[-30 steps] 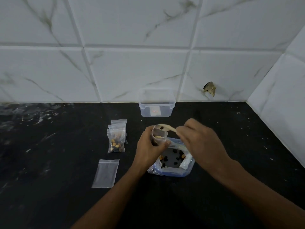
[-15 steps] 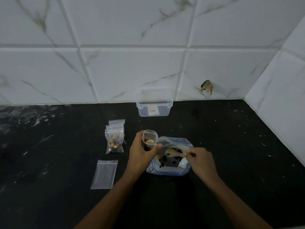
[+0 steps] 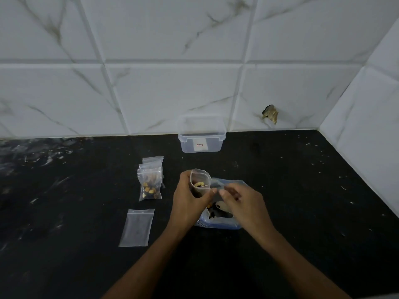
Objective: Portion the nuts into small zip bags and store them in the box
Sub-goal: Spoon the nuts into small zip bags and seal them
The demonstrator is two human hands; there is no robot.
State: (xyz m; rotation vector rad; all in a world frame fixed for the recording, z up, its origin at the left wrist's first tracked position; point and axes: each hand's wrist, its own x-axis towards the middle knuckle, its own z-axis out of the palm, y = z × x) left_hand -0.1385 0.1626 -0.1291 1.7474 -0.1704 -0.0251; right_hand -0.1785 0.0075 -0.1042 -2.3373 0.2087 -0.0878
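My left hand (image 3: 190,201) grips a small clear zip bag (image 3: 200,180) upright, its mouth open, with a few nuts showing inside. My right hand (image 3: 246,206) reaches over the large blue-edged nut bag (image 3: 218,224) on the black counter. It holds a wooden spoon (image 3: 222,206) whose bowl is down inside that bag. Its fingertips are close to the small bag's right edge. A clear plastic box (image 3: 187,145) stands without a lid at the back wall. Left of my hands lie filled small bags (image 3: 150,186) in a short stack, and an empty zip bag (image 3: 137,227) lies nearer to me.
The black counter (image 3: 302,201) is speckled with white marks and meets tiled walls at the back and on the right. A chipped hole (image 3: 270,113) marks the back wall to the right of the box.
My right hand brought the spoon down from the small bag's mouth into the large nut bag. The small bag now shows nuts inside. My left hand barely moved.
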